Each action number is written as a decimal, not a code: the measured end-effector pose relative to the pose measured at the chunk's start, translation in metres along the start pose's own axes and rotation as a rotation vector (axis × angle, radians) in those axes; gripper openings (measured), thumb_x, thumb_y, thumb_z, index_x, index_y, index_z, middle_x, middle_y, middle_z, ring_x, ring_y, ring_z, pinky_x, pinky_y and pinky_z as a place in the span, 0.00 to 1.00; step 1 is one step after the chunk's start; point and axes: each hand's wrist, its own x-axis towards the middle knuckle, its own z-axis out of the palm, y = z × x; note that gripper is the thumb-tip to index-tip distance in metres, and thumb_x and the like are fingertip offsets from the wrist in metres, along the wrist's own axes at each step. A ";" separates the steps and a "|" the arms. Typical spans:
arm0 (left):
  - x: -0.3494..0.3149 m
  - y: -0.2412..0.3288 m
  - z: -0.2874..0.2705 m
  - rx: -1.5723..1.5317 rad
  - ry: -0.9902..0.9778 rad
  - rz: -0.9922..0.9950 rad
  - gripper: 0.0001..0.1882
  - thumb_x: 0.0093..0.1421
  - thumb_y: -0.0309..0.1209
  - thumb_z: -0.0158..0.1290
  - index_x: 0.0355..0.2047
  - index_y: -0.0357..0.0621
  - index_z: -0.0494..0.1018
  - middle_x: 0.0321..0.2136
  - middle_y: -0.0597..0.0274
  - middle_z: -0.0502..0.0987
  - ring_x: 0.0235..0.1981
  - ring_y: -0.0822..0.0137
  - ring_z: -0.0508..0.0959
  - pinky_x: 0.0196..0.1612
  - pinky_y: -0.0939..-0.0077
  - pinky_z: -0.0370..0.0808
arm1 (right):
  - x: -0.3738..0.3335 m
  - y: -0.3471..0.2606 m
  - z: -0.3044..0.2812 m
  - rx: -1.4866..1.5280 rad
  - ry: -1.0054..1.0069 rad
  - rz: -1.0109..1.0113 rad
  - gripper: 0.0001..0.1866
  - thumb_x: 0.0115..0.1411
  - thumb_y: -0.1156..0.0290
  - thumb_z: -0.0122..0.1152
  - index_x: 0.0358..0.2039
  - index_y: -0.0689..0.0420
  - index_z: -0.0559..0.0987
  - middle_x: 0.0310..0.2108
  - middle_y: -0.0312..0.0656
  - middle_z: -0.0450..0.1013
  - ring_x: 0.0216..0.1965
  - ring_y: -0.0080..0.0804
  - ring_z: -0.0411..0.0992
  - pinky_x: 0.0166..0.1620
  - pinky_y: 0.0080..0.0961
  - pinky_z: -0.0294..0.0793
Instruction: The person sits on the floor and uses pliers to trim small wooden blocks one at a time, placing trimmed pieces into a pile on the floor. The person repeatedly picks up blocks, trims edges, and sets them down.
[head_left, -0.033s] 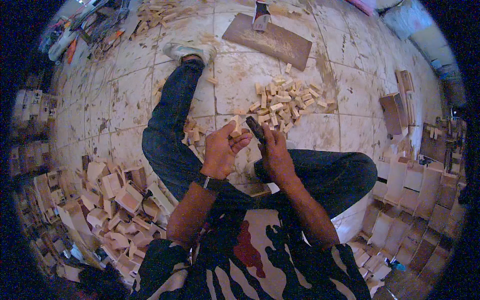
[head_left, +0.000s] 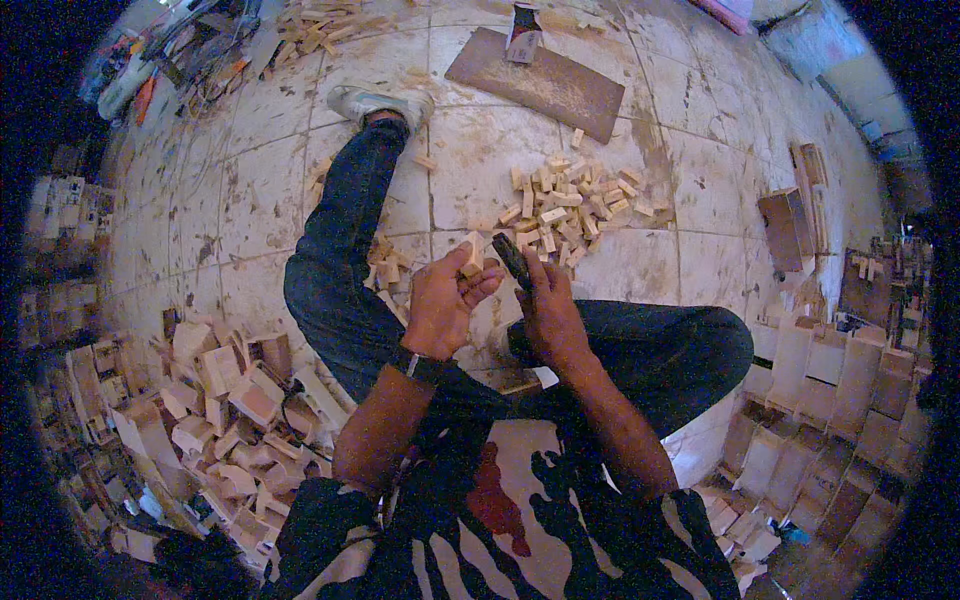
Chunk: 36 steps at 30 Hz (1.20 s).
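Observation:
Between the thumb and fingers of my left hand (head_left: 447, 300) is a small pale wooden block (head_left: 473, 252), held upright. My right hand (head_left: 553, 310) grips a dark, narrow, bar-shaped tool (head_left: 511, 259); its exact kind cannot be made out. The tool's far end points at the block, with a small gap between them. Just beyond my hands, a loose heap of small wooden blocks (head_left: 565, 205) lies on the tiled floor (head_left: 480, 150). Several more small blocks (head_left: 388, 262) lie beside my left leg.
A brown board (head_left: 570, 88) dusted with sawdust lies farther off, a dark-and-white container (head_left: 522, 38) at its edge. Larger wood offcuts (head_left: 235, 420) are piled at my left. Stacked wooden pieces (head_left: 810, 385) stand at my right, near a brown wooden box (head_left: 785, 228).

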 end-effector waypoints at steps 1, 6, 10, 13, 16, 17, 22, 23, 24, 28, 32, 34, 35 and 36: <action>-0.001 0.000 0.000 -0.040 -0.003 0.003 0.12 0.60 0.31 0.48 0.36 0.30 0.67 0.29 0.49 0.76 0.28 0.60 0.80 0.28 0.77 0.80 | -0.001 -0.001 0.000 -0.002 0.016 -0.015 0.32 0.54 0.80 0.53 0.59 0.57 0.57 0.47 0.59 0.62 0.48 0.56 0.63 0.50 0.42 0.67; 0.003 0.000 -0.004 -0.090 -0.020 -0.082 0.12 0.60 0.30 0.48 0.37 0.30 0.67 0.28 0.48 0.76 0.28 0.60 0.80 0.28 0.76 0.80 | 0.001 -0.001 -0.001 -0.021 0.016 -0.026 0.28 0.55 0.80 0.51 0.56 0.58 0.58 0.45 0.60 0.62 0.46 0.57 0.64 0.47 0.43 0.68; 0.007 -0.009 -0.012 -0.033 -0.016 -0.038 0.12 0.60 0.30 0.48 0.36 0.30 0.67 0.28 0.48 0.76 0.28 0.60 0.80 0.29 0.76 0.80 | 0.001 -0.002 -0.001 0.022 -0.032 0.079 0.23 0.54 0.81 0.50 0.52 0.58 0.61 0.44 0.60 0.62 0.45 0.59 0.64 0.46 0.45 0.68; 0.011 -0.017 -0.018 -0.027 -0.072 -0.021 0.12 0.61 0.31 0.48 0.35 0.29 0.68 0.28 0.49 0.76 0.28 0.61 0.80 0.30 0.77 0.79 | -0.002 -0.003 -0.002 0.026 -0.022 0.082 0.22 0.53 0.81 0.50 0.49 0.59 0.62 0.43 0.59 0.63 0.44 0.62 0.64 0.44 0.46 0.68; 0.014 -0.022 -0.020 0.051 -0.062 -0.014 0.13 0.61 0.31 0.48 0.35 0.28 0.69 0.28 0.51 0.76 0.27 0.62 0.79 0.30 0.76 0.79 | -0.005 -0.003 -0.001 0.024 -0.019 0.055 0.21 0.52 0.81 0.51 0.49 0.60 0.63 0.42 0.59 0.63 0.43 0.62 0.65 0.43 0.46 0.69; 0.014 -0.024 -0.018 0.058 -0.032 -0.003 0.13 0.61 0.31 0.48 0.36 0.28 0.69 0.28 0.51 0.76 0.27 0.63 0.79 0.30 0.76 0.79 | -0.005 -0.003 0.000 0.027 -0.030 0.057 0.21 0.53 0.80 0.51 0.48 0.60 0.63 0.42 0.59 0.63 0.43 0.63 0.65 0.43 0.47 0.69; 0.010 -0.027 -0.004 0.216 0.002 0.139 0.13 0.62 0.31 0.46 0.37 0.29 0.69 0.28 0.52 0.76 0.27 0.65 0.79 0.30 0.76 0.79 | -0.002 0.003 0.000 0.069 -0.055 0.060 0.20 0.55 0.75 0.52 0.49 0.59 0.64 0.41 0.56 0.67 0.41 0.58 0.68 0.42 0.42 0.70; 0.008 -0.026 -0.002 0.213 0.000 0.137 0.13 0.62 0.30 0.46 0.38 0.29 0.69 0.29 0.52 0.76 0.27 0.65 0.79 0.30 0.76 0.79 | -0.002 0.004 -0.002 0.159 -0.101 0.098 0.19 0.56 0.74 0.53 0.49 0.59 0.65 0.39 0.54 0.68 0.40 0.53 0.69 0.41 0.40 0.70; 0.005 -0.026 -0.002 0.211 0.001 0.133 0.13 0.62 0.30 0.45 0.39 0.29 0.69 0.30 0.52 0.76 0.28 0.65 0.79 0.30 0.77 0.79 | -0.004 0.004 -0.004 0.250 -0.140 0.126 0.19 0.56 0.72 0.54 0.49 0.58 0.65 0.37 0.51 0.70 0.38 0.49 0.70 0.41 0.38 0.70; 0.002 -0.022 -0.001 0.178 -0.001 0.199 0.14 0.62 0.29 0.45 0.43 0.31 0.66 0.34 0.52 0.76 0.28 0.65 0.80 0.30 0.78 0.79 | -0.006 0.000 -0.012 0.604 -0.222 0.383 0.17 0.58 0.67 0.56 0.47 0.56 0.69 0.34 0.41 0.72 0.35 0.32 0.70 0.39 0.30 0.70; 0.008 -0.024 -0.004 0.263 0.043 0.269 0.15 0.62 0.29 0.46 0.46 0.33 0.64 0.35 0.53 0.76 0.30 0.65 0.79 0.32 0.78 0.79 | 0.001 0.001 -0.030 0.779 -0.013 0.492 0.15 0.58 0.69 0.56 0.45 0.57 0.70 0.35 0.38 0.72 0.34 0.25 0.70 0.40 0.25 0.70; 0.016 -0.028 -0.007 0.283 0.023 0.277 0.15 0.62 0.29 0.47 0.46 0.34 0.64 0.35 0.53 0.76 0.32 0.66 0.79 0.33 0.78 0.79 | 0.005 0.005 -0.037 0.807 0.091 0.573 0.14 0.58 0.70 0.57 0.45 0.57 0.71 0.35 0.38 0.72 0.35 0.25 0.70 0.39 0.24 0.70; 0.021 -0.030 -0.008 0.318 0.045 0.240 0.15 0.62 0.29 0.47 0.47 0.34 0.64 0.35 0.54 0.76 0.33 0.67 0.79 0.33 0.78 0.79 | 0.006 0.007 -0.041 0.814 0.146 0.595 0.14 0.57 0.71 0.57 0.44 0.58 0.71 0.36 0.38 0.72 0.36 0.25 0.70 0.39 0.24 0.70; 0.027 -0.032 -0.010 0.343 0.040 0.234 0.15 0.62 0.28 0.47 0.47 0.34 0.64 0.36 0.54 0.76 0.34 0.67 0.78 0.34 0.78 0.79 | 0.007 0.010 -0.043 0.871 0.189 0.609 0.16 0.58 0.72 0.57 0.47 0.58 0.69 0.37 0.39 0.72 0.37 0.26 0.70 0.40 0.25 0.70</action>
